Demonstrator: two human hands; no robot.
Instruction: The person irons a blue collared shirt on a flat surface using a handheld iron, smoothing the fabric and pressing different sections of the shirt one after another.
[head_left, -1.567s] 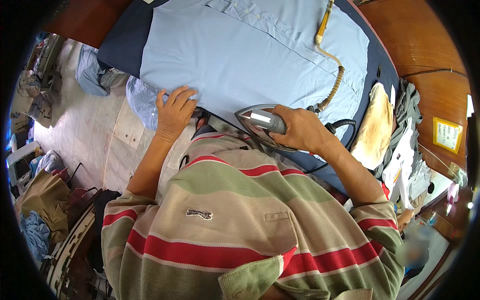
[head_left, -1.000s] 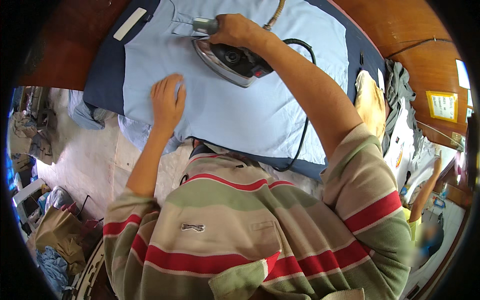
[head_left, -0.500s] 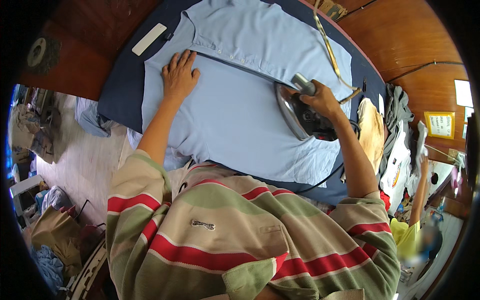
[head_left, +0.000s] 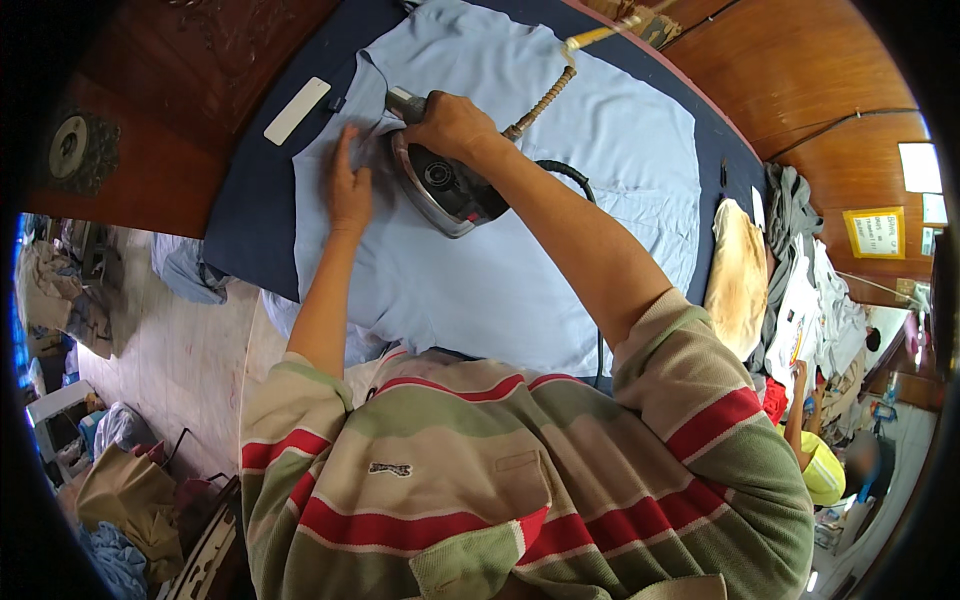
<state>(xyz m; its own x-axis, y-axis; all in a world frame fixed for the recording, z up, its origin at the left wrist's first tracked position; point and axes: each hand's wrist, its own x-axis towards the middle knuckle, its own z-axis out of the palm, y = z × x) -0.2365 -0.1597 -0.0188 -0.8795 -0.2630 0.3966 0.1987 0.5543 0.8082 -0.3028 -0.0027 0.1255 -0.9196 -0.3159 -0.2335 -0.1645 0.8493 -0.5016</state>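
Observation:
A light blue shirt [head_left: 560,275] lies spread on the dark blue padded board [head_left: 240,220]. My right hand [head_left: 455,126] is closed round the grey handle of a black and silver iron [head_left: 440,188]. The iron rests on the shirt's upper left part, near the collar opening, and hides part of the button front. Beside it, my left hand [head_left: 350,195] lies at the shirt's left edge with its fingers stretched out, turned partly side-on. Only a small gap separates that hand from the iron.
A white strip [head_left: 297,111] lies on the board's far left. A wrapped cord [head_left: 542,104] rises from the iron, and a black cable [head_left: 572,172] loops behind my right forearm. Clothes [head_left: 795,310] hang at right, where a person in a yellow top [head_left: 823,470] works.
My right hand has moved the iron left across the shirt, toward the collar. My left hand has turned more side-on and dropped slightly. At right, the other person's raised arm has come down.

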